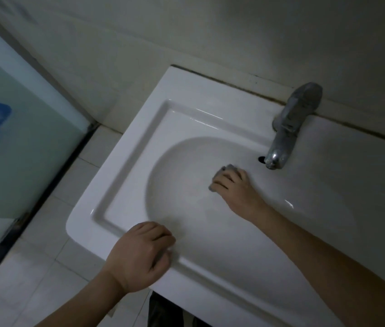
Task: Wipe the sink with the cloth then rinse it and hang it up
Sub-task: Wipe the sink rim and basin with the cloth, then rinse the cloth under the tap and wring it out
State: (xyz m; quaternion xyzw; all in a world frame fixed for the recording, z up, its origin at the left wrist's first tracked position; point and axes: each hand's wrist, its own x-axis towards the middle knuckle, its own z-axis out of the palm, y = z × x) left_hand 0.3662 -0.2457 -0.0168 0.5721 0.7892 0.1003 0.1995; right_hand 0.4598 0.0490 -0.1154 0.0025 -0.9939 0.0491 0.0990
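Observation:
A white ceramic sink (125,175) with an oval basin fills the middle of the head view. My right hand (236,187) presses a small grey cloth (228,168) against the basin's far wall, just left of and below the tap's spout. Most of the cloth is hidden under my fingers. My left hand (139,253) rests on the sink's near rim with its fingers curled and nothing visible in it.
A chrome tap (290,123) stands at the back of the sink against the pale wall, with an overflow hole under its spout. A frosted glass panel (9,142) in a dark frame stands to the left. White floor tiles (45,267) lie below the sink.

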